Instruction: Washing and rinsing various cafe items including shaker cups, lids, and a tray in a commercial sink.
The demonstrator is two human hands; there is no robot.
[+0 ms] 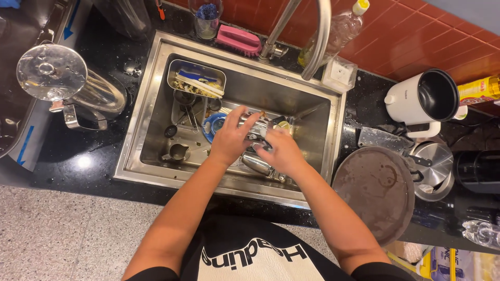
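Observation:
Both my hands reach down into a steel sink [156,78] full of dirty dishes. My left hand [232,138] and my right hand [281,151] are wrapped together around a shiny steel vessel [254,129] held over the pile. Under them lies another steel cup [258,165] on its side. A blue-rimmed bowl [213,125] sits just left of my left hand, and a rectangular steel tray [197,70] with food scraps and utensils leans at the back left of the basin. Whether each hand grips the vessel or only rubs it is partly hidden.
A curved steel tap [317,36] arches over the sink. On the black counter stand a pink scrubbing brush [238,39], a bottle [333,34], a steel jug with lid [62,78], a white pot [424,99], a round dark griddle [374,190] and a cleaver [383,138].

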